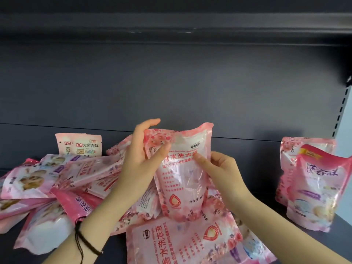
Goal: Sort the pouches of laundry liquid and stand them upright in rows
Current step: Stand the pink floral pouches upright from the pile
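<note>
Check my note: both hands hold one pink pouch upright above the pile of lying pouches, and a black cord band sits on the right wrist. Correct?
Not quite. The head view shows the black cord band on the left wrist, not the right. The rest holds: the left hand and right hand both hold one pink pouch upright above the pile of lying pouches.

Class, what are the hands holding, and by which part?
One pink pouch: left hand grips its upper left edge, right hand its right side.

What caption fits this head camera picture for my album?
The left hand and right hand hold a pink pouch upright over a heap of fallen pouches.
</note>
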`<state>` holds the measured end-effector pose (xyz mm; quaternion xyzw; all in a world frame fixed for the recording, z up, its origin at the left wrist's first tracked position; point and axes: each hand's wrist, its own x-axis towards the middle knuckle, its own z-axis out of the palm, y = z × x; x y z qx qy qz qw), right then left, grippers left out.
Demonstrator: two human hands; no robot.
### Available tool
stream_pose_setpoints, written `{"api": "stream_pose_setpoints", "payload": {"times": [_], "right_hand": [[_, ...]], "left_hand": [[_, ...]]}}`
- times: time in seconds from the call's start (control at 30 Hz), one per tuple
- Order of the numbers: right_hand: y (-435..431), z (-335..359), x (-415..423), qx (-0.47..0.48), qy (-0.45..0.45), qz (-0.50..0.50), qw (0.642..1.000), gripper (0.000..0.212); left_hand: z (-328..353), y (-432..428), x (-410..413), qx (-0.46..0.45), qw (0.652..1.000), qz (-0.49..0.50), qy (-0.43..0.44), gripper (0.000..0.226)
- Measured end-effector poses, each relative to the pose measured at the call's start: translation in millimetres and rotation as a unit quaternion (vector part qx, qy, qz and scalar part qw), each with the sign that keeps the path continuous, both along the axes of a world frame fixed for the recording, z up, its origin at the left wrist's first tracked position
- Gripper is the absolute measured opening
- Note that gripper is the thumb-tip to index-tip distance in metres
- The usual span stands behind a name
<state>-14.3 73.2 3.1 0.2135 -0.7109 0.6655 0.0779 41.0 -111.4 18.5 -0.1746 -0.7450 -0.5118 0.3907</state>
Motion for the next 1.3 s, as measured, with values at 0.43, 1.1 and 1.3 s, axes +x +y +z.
{"api": "stream_pose_setpoints", "payload": {"times": [0.43,1.1,1.3], "right_hand": [[5,-11,0,0.13,0.284,-0.018,0.95,0.068],[78,33,-2,-0.022,0.229,-0.009,0.973,0.058],[171,31,11,-0.017,0.236,-0.038,0.971,0.055]], "left_hand": [[-44,3,16,0.059,0.983,0.063,0.162,0.059],[14,73,-11,0.055,0.995,-0.052,0.064,0.058],[12,163,-13,0.087,0.99,-0.081,0.07,0.051]]}}
